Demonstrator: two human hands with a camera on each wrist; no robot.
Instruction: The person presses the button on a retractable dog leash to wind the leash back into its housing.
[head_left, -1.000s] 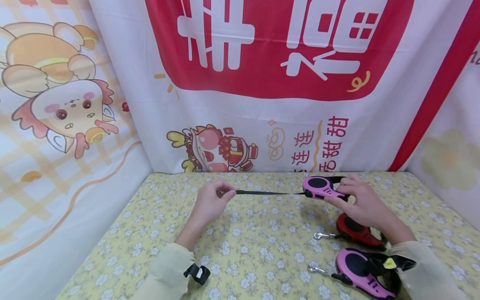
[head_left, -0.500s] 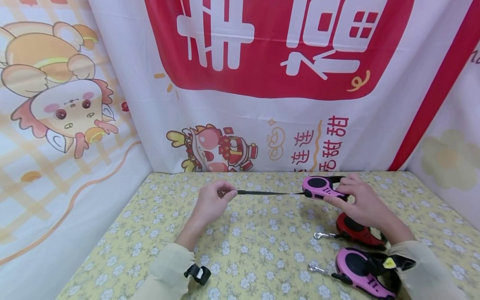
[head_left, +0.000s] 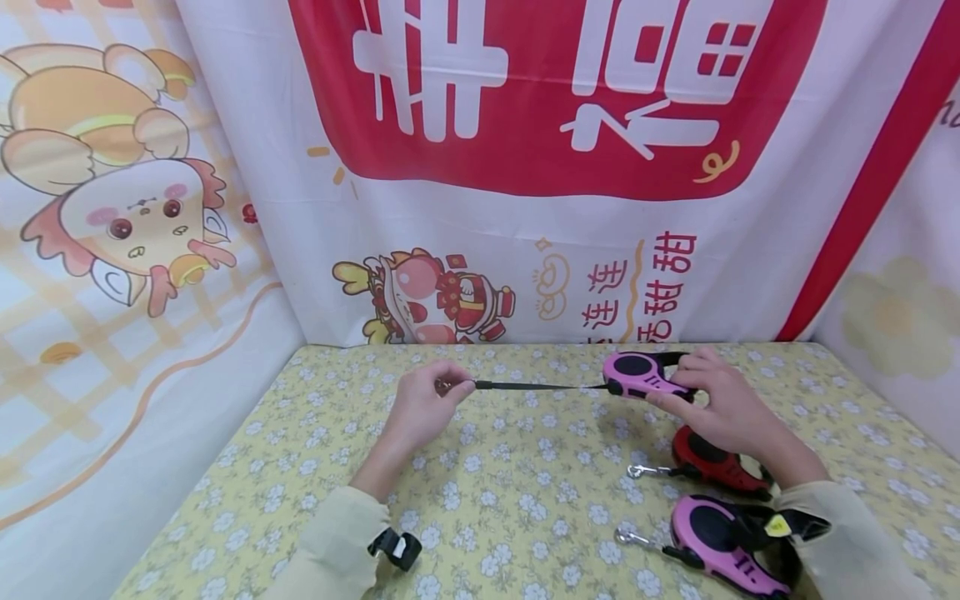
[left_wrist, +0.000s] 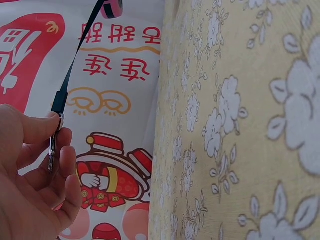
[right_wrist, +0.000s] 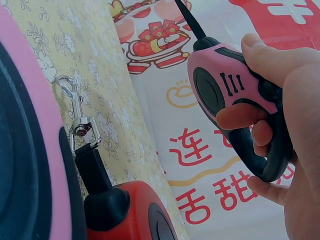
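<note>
My right hand [head_left: 723, 404] grips the black handle of a pink and black retractable dog leash [head_left: 632, 372], its fingers through the loop in the right wrist view. From the leash's nose a black strap [head_left: 536, 386] runs taut to the left. At its far end my left hand [head_left: 426, 404] pinches the metal clip [left_wrist: 52, 145] between thumb and fingers, seen best in the left wrist view. Both hands are raised above the table. Below my right hand lies a red retractable leash [head_left: 716, 462]. Nearer me is a second pink leash [head_left: 708, 525], partly under my right sleeve.
A flowered yellow cloth [head_left: 480, 500] covers the table. The two lying leashes have their metal clips [head_left: 633, 537] pointing left. Printed white curtains [head_left: 525, 225] hang behind and at both sides. A black strap with a buckle [head_left: 395, 547] is on my left sleeve.
</note>
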